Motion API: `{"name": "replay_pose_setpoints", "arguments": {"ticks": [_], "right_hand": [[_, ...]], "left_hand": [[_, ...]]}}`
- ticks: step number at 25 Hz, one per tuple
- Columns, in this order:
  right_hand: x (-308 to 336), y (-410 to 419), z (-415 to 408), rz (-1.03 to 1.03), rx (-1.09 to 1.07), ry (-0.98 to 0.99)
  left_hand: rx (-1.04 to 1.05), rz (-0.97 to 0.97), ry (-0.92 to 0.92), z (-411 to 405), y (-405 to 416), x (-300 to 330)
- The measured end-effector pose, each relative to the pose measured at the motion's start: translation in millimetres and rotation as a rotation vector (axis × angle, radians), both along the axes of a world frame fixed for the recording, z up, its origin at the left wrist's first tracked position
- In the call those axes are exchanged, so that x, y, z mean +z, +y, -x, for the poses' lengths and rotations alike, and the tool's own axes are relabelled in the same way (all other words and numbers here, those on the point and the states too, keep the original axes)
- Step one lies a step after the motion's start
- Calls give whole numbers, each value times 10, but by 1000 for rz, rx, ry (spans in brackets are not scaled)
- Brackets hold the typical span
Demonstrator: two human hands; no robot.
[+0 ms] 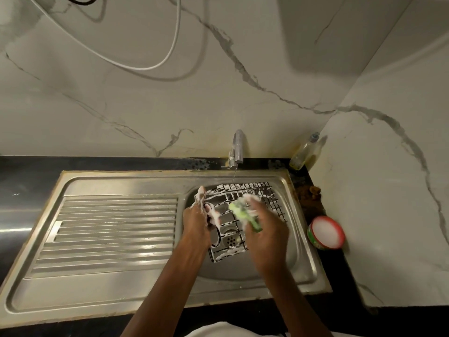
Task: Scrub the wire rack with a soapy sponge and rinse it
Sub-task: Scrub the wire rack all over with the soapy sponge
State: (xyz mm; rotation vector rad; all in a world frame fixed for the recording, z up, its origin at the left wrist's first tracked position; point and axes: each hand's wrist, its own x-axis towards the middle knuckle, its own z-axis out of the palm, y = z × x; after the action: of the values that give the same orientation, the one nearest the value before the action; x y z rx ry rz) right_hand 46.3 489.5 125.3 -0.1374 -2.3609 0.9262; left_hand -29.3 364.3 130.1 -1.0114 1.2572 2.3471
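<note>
A foam-covered wire rack (pixel 257 193) lies tilted in the steel sink basin (pixel 289 261), under the tap. My left hand (pixel 198 222), white with suds, grips the rack's left edge. My right hand (pixel 267 229) holds a green and yellow sponge (pixel 245 214) against the rack's middle wires. A thin stream of water falls from the tap (pixel 237 149) onto the rack's far edge. The drain (pixel 230 239) shows through the wires.
A ribbed steel drainboard (pixel 109 229) fills the left of the sink unit. A round red-rimmed tub of white paste (pixel 326 232) sits on the black counter at the right. A clear bottle (pixel 305 152) stands in the back corner. Marble wall behind.
</note>
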Motion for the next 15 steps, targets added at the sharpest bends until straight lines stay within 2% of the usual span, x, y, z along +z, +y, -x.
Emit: {"name": "replay_pose_setpoints", "arguments": {"ticks": [2,3,5,7,8,10,12,15], "right_hand": [[-30,-47,-120,-193,147,84],[-79,74,-102,-255,146,88],[-212,401,25,-273,-3,29],[-270,425,75,-194,-134,-37],[-264,281,49,-159,-117,-30],[-202,-25,-85,-130,74,37],[-158,40,-107,-170,178,68],[-218,422,109,-230,-85,-45]], "left_hand": [[7,-21,1,41,-34,-33],[19,-40,-7,61,-57,-37],[42,-64,-13,67,-97,-73],[28,-67,-14,44,-94,-72],[25,-59,-16,40,-85,-72],[20,-55,-17,48,-82,-84],[15,-54,-11,51,-85,-55],[3,-33,7,30,-86,-13]]}}
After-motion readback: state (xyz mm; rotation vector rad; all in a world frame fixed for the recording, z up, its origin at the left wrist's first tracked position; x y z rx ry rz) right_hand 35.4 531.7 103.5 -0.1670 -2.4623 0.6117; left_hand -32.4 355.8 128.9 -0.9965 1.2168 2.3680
